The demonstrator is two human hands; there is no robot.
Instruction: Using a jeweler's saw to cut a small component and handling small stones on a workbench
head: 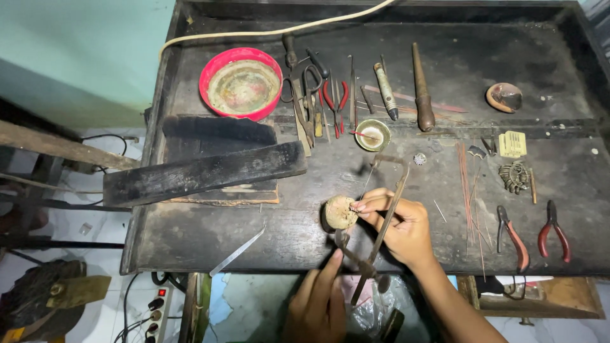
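My right hand reaches in from the lower right. Its fingertips pinch a small metal piece against a round wooden peg near the front edge of the dark workbench. A thin metal saw frame slants across this hand, from its top bar down to the bench edge. Below the bench edge, my left hand grips the frame's lower end, its index finger stretched up along the lower arm. The handle is mostly hidden.
At the back stand a red bowl, scissors, red-handled cutters, a brass cup and a wooden-handled tool. Two red pliers and copper wires lie right. Black wooden blocks lie left. A power strip is on the floor.
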